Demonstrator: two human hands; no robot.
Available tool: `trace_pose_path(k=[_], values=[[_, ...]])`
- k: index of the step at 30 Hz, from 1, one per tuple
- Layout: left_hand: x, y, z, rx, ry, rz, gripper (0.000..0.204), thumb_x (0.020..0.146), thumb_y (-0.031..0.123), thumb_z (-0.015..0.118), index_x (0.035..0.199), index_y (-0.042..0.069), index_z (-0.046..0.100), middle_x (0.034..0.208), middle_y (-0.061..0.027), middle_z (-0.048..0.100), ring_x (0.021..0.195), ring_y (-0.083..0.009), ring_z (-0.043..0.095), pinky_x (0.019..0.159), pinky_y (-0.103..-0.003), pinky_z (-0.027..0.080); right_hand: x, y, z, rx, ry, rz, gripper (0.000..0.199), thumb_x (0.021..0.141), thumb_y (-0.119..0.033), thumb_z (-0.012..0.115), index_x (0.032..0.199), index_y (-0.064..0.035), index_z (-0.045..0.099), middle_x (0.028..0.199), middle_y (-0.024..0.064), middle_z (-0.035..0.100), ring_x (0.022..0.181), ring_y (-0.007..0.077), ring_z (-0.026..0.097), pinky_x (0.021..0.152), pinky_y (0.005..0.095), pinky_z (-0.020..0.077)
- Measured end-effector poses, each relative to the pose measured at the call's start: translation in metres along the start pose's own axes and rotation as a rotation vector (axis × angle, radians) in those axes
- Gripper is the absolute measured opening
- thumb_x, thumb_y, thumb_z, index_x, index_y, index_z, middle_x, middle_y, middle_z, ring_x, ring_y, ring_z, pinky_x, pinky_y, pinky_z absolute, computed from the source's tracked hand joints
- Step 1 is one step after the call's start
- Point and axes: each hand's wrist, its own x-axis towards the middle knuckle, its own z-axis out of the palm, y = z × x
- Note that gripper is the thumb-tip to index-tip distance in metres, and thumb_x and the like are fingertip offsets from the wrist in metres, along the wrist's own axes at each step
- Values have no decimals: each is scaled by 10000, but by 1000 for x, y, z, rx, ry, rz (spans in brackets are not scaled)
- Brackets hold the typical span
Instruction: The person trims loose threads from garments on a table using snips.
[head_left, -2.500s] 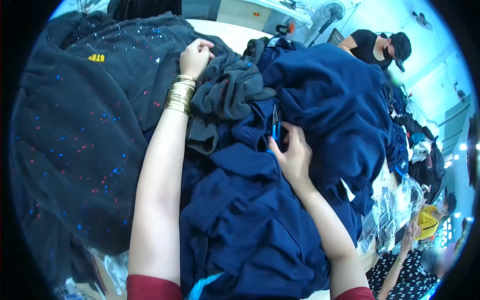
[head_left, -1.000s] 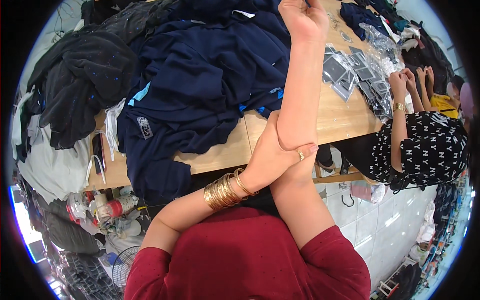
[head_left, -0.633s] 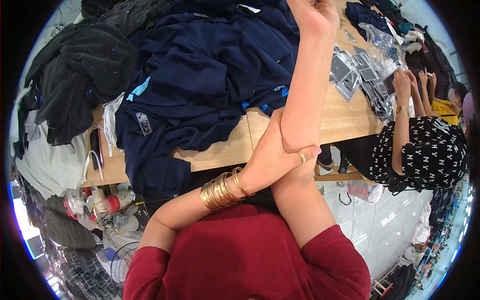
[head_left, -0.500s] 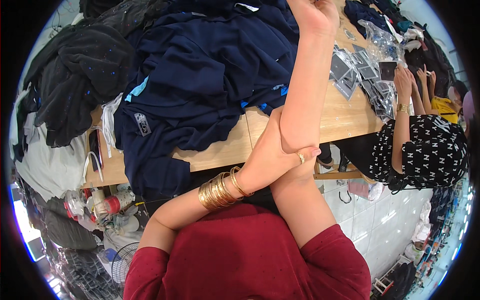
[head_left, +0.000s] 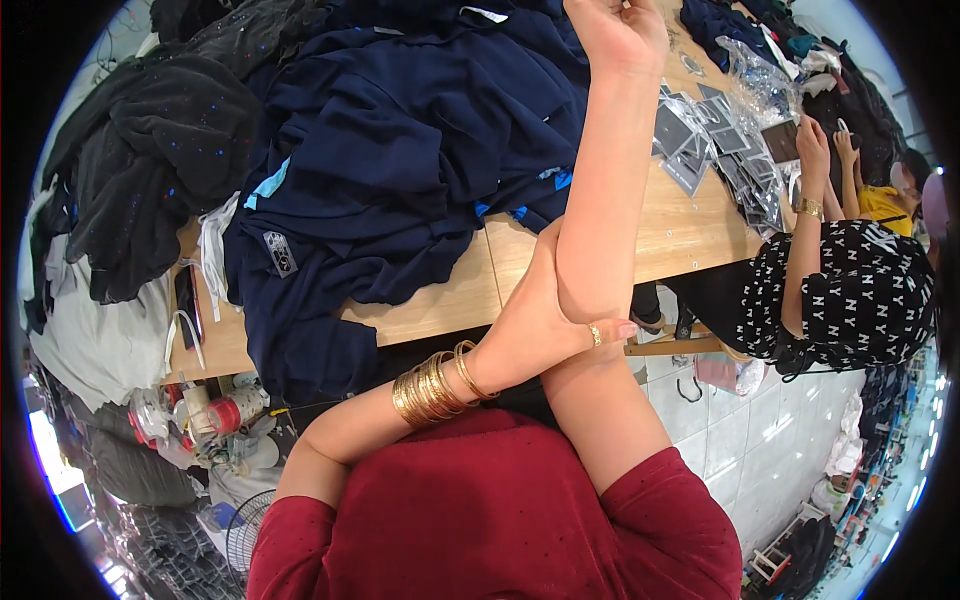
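My left hand (head_left: 550,315) is wrapped round my right arm (head_left: 600,200) just below the elbow, with its thumb lying across the inner side. Gold bangles circle the left wrist, and a gold ring is on that thumb. My right arm stretches straight ahead over the table. At the top edge of the view, my right hand (head_left: 622,42) is turned palm up; its fingers are loosely bent and partly cut off, and nothing shows in them. Left of that arm lies a heap of navy blue garments (head_left: 400,150), touched by neither hand.
The wooden table (head_left: 440,325) also bears dark speckled cloth (head_left: 170,140) at the left and a pile of grey-black cards (head_left: 735,150) with clear plastic (head_left: 750,75) at the right. A co-worker in a patterned black top (head_left: 860,295) sits there, holding a dark card (head_left: 781,142).
My left hand keeps its hold on my right arm. My right fingers look slightly less curled. The co-worker's hand and dark card have shifted a little. The whole view has moved slightly.
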Motion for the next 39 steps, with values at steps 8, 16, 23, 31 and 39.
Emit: trace_pose_path(k=[8, 16, 23, 31, 39], values=[[0, -1, -5, -221, -33, -85, 736, 853, 221, 609, 1373, -51, 164, 1338, -149, 335, 1257, -209, 318, 1040, -325, 256, -2, 3, -1, 14, 9, 25, 203, 889, 2, 373, 970, 61, 549, 870, 136, 629, 743, 210, 648, 700, 308, 555], [-2, -7, -9, -3, 3, -1, 844, 739, 249, 726, 1348, -28, 212, 1288, -177, 393, 1214, -243, 392, 1013, -336, 308, 0, 7, -5, -22, 28, 7, 185, 886, 14, 391, 960, 57, 555, 857, 131, 626, 719, 203, 643, 688, 294, 554], [-6, -11, -10, -13, -1, -37, 1039, 629, 336, 807, 1362, -33, 171, 1329, -185, 329, 1258, -250, 327, 1041, -357, 269, 1, 12, -12, -9, 74, 33, 177, 888, 4, 395, 955, 61, 549, 827, 123, 628, 709, 200, 642, 682, 296, 552], [-12, -14, -16, 22, -98, -2, 1071, 632, 320, 794, 1395, 1, 114, 1394, -186, 262, 1312, -263, 265, 1067, -361, 236, 0, 8, -16, 22, 112, 69, 172, 883, 0, 401, 947, 66, 546, 780, 110, 628, 692, 192, 640, 672, 295, 548], [-15, -18, -26, -519, -210, -96, 819, 817, 106, 621, 1424, 27, 78, 1446, -129, 201, 1338, -213, 212, 1076, -349, 218, -3, 3, -14, -35, 182, -18, 165, 889, -22, 404, 891, 24, 562, 703, 64, 613, 594, 151, 612, 580, 247, 535]])
